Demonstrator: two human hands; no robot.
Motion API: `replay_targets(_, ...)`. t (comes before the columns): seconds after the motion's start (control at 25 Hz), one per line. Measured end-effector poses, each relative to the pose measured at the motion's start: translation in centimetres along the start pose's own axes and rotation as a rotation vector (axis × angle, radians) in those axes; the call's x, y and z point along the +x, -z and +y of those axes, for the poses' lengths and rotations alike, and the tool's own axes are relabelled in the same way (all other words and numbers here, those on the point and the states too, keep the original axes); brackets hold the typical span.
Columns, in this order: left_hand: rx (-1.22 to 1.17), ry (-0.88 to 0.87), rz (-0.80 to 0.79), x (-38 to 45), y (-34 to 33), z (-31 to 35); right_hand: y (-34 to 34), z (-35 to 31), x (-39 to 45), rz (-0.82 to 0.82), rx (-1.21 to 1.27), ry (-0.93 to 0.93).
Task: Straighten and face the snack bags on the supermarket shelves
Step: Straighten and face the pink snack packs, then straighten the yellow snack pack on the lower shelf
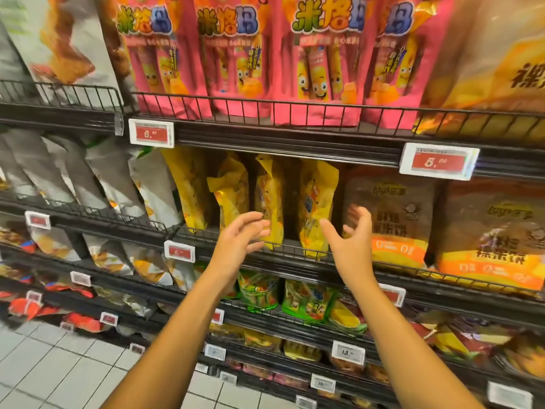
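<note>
both hands reach with loose, spread fingers, holding nothing. the left hand (243, 231) is just before one upright yellow bag (269, 202) turned edge-on; the right hand (352, 234) is just right of its neighbour (317, 208).

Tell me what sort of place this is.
A supermarket snack aisle: tiered black wire-fronted shelves packed with snack bags such as the pink bags, with red price tags clipped along the shelf edges.
</note>
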State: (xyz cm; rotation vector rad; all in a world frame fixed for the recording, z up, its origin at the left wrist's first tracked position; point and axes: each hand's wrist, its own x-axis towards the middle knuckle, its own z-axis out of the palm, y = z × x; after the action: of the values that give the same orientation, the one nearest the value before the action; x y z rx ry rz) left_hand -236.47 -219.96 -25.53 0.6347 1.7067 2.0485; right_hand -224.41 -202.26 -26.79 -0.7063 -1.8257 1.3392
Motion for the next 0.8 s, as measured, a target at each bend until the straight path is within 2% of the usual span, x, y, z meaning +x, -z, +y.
replay_targets(0.16, -0.015, 0.136, -0.061, -1.3, 1.1, -3.1, -1.7, 1.0, 1.4, -0.107, -0.107, -0.144)
replay_targets(0.32, -0.147, 0.171, -0.012, -1.6, 1.8, -4.7, -2.7, 0.9, 2.5, -0.086, -0.171, -0.184)
replay_targets(0.56, -0.229, 0.170, -0.024, -0.7, 3.3, -4.8, -3.8, 0.3, 3.6, 0.047, -0.153, -0.192)
replay_targets(0.8, -0.306, 0.180, -0.053, -0.7, 5.4, -5.3, -2.6, -0.5, 3.9, 0.234, 0.052, -0.181)
